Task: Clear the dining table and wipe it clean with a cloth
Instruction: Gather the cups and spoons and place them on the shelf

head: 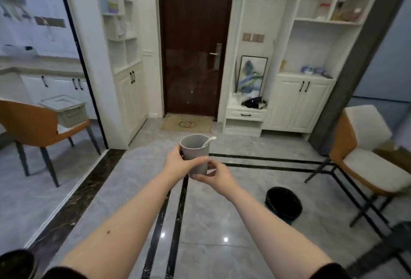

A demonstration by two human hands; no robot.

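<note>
Shelf clutter (347,9) blurred, perhaps bottles

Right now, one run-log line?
left hand: grips grey cup | right hand: supports cup base | white spoon: in cup

Cup (195,152): matt grey, smooth. Floor (211,223), lower frame: glossy marble-look tile. Door (191,34), top centre: dark wood.

You get a single wide-angle view from the camera on your head, looking forward and down across the tiled floor (200,223) toward the dark front door (193,40) straight ahead. Your forearms reach in from the bottom edge, near the lens. The door and white cabinets (298,103) sit far off; orange chairs (35,127) bend at both edges. No second view overlaps it.
</note>
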